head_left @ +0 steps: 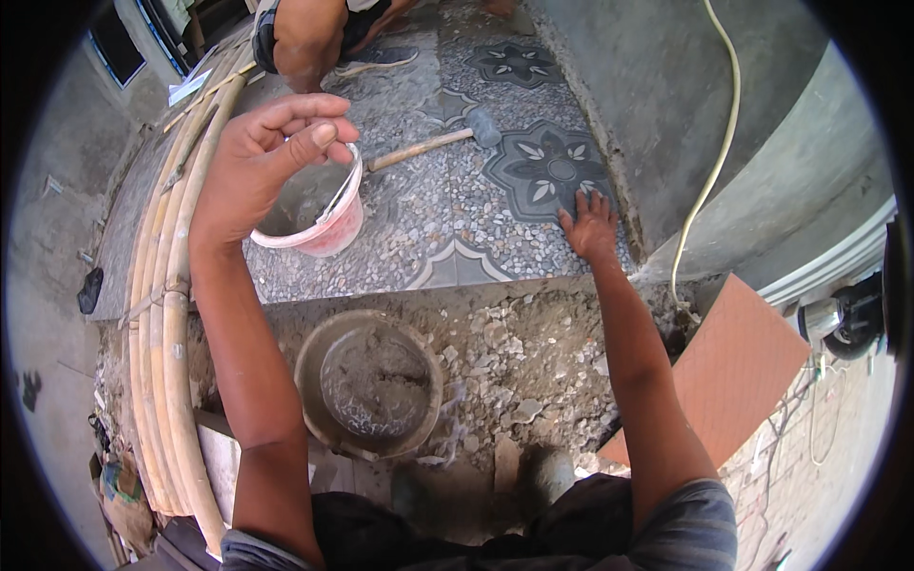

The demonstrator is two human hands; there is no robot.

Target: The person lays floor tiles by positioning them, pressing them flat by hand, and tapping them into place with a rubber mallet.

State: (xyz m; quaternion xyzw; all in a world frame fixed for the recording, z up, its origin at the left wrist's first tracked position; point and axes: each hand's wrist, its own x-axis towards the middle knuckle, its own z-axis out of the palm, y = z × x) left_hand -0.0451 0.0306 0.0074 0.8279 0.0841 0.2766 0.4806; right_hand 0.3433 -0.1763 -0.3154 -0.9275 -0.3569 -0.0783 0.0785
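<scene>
My left hand [286,157] is raised over a pale bucket [328,231] with pinkish smears and a wire handle. Its fingers are loosely bent, a gap shows between thumb and forefinger, and I see nothing held. Flat on the pebble-patterned tile floor [409,209], my right hand [592,226] has its fingers spread at the lower edge of a dark flower motif [560,169]. Between the hands, farther off, lies a mallet [484,127] with a grey head and wooden handle. A round tub [435,404] of wet grey mortar stands below the tiles' near edge.
Another person [309,38] crouches at the far end. Bamboo poles [174,333] run along the left. Broken rubble [519,357] covers the ground before the tiles. At right are a grey wall [657,95], a hanging pale hose [731,124] and an orange-brown panel [738,371].
</scene>
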